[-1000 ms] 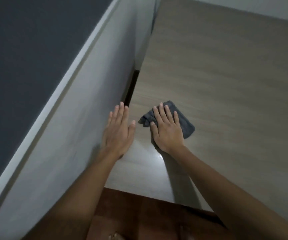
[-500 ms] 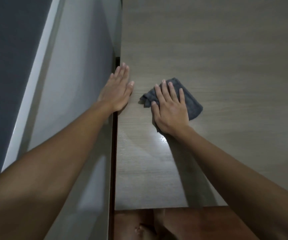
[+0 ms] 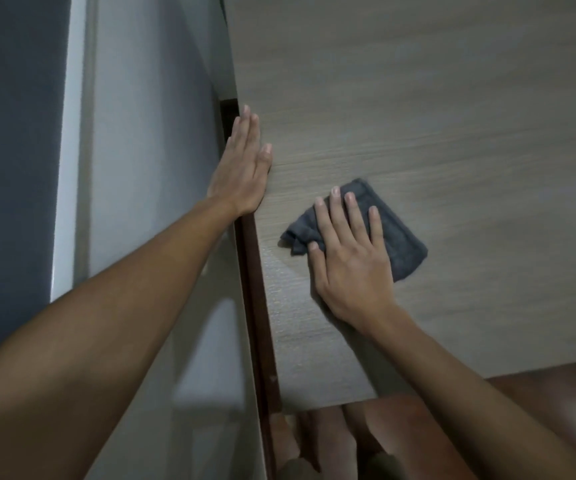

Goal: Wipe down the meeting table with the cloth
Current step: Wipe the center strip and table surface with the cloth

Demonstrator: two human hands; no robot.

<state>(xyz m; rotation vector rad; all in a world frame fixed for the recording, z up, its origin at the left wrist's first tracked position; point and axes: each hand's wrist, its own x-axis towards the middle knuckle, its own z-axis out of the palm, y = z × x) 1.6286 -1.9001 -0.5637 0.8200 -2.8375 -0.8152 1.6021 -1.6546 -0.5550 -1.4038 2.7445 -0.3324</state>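
Flat and spread, the right hand [image 3: 352, 261] is the working grip in the head view: its straight fingers [image 3: 336, 216] press down on the grey cloth [image 3: 400, 240], nothing curled round it. That cloth lies folded on the wood-grain bench [image 3: 418, 98], a bunched corner poking out left of the thumb and a squarer part showing right of the hand. It sits near the bench's left edge and a fair way up from the near edge. The left hand [image 3: 245, 168] is also flat, fingers straight and together, resting along that left edge with the thumb on the bench top. Just beyond this edge runs a narrow dark gap [image 3: 253, 306], then a pale wall panel [image 3: 148, 168] standing close beside the bench. Ahead and to the right of the cloth the bench top stretches wide and bare. Below the near edge, reddish-brown floor [image 3: 556, 403] shows.
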